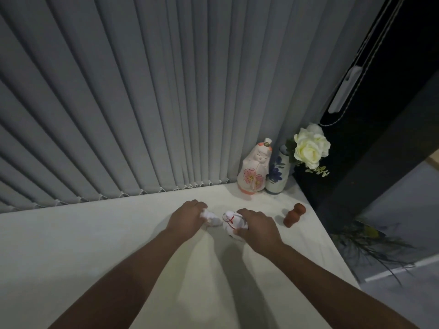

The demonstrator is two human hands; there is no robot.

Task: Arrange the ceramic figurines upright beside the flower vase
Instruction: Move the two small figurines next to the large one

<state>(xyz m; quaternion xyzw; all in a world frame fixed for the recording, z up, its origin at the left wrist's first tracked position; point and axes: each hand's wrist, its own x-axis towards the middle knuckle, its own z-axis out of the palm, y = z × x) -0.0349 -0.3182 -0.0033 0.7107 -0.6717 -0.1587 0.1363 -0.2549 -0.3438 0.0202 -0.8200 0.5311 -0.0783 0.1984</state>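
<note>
— What have you got in your hands?

— My left hand (187, 216) is curled over a small white figurine (212, 218) lying on the white table (118, 233); my fingers are closed round its near end, and the rest pokes out to the right. My right hand (257, 227) is wrapped round a second white figurine with a red cord (231, 222), thumb under it, fingers over the top. It is tilted, not upright.

— And the vase?

— The flower vase (276, 176), white with blue painting, stands in the far right corner against the grey blinds (142, 103), with a cream rose (310, 148) leaning out of it. A tall doll figurine with pink flowers (251, 172) stands upright just to its left, touching or nearly so; I cannot tell which.

— Anything else?

— A small brown figurine (293, 214) is near the table's right edge, right of my right hand, apart from the vase.
</note>
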